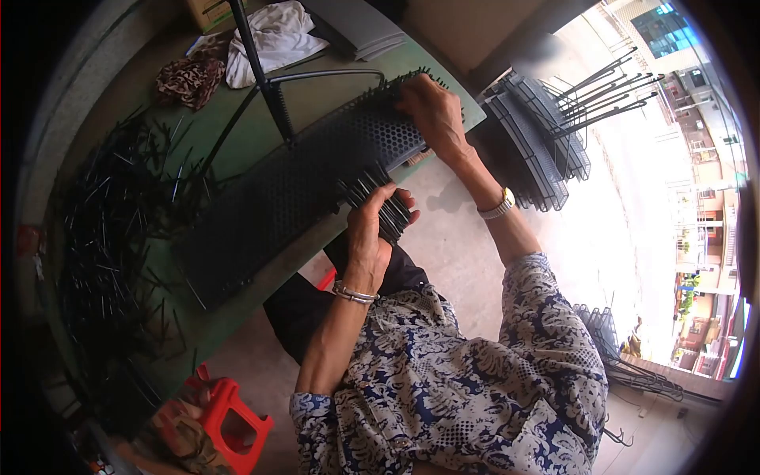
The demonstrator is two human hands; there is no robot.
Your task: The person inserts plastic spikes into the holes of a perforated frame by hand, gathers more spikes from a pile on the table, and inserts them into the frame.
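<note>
My left hand (368, 226) is wrapped around a bundle of thin black rods (393, 212), held at the near edge of a perforated black metal panel (317, 158). The panel lies lengthwise on a green table (206, 332). At its far right end, my right hand (435, 115) is closed, fingertips down by a row of short black pieces (376, 96) standing along the panel's far edge. What the right fingers pinch is hidden. A black metal stand (265, 83) rises behind the panel.
A large heap of loose black rods (103, 214) covers the table's left side. A white cloth (273, 39) and grey sheets (356, 32) lie at the back. Black wire racks (530, 142) stand right of the table. A red stool (233, 423) is below.
</note>
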